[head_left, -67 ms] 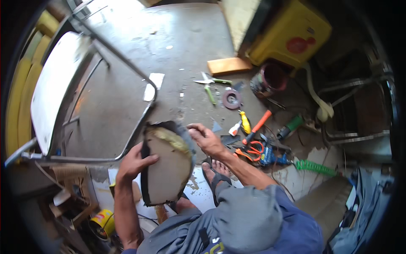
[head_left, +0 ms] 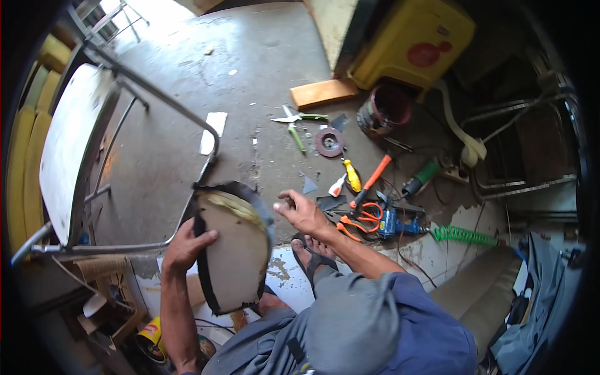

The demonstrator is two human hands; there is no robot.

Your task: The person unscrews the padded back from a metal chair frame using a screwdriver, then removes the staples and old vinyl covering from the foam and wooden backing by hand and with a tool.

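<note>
My left hand (head_left: 182, 245) grips the left edge of a cushion panel (head_left: 232, 256), thumb on its pale flat back. The panel is half-oval and tilted, with black cover material round its edge and yellowish foam showing along the top. Just right of the panel, a small gap away from its edge, is my right hand (head_left: 303, 215). Its fingers are curled in toward the thumb; whether anything tiny sits between them is too small to make out. Near that hand on the floor lie a white-tipped screwdriver (head_left: 337, 185) and a yellow-handled screwdriver (head_left: 352, 176).
Right of my hands lie an orange-handled hammer (head_left: 371, 181), orange-handled scissors (head_left: 370, 215), a blue air tool (head_left: 394, 225) with green coiled hose (head_left: 462, 234), and a green grinder (head_left: 424, 176). Snips (head_left: 295, 125), a flap disc (head_left: 329, 142) and a bucket (head_left: 382, 112) lie beyond. A metal-framed chair (head_left: 75, 150) stands left.
My right hand has come away from the panel's right edge, leaving a small gap. The panel and my left hand sit slightly further left and lower in view, as the whole view has shifted.
</note>
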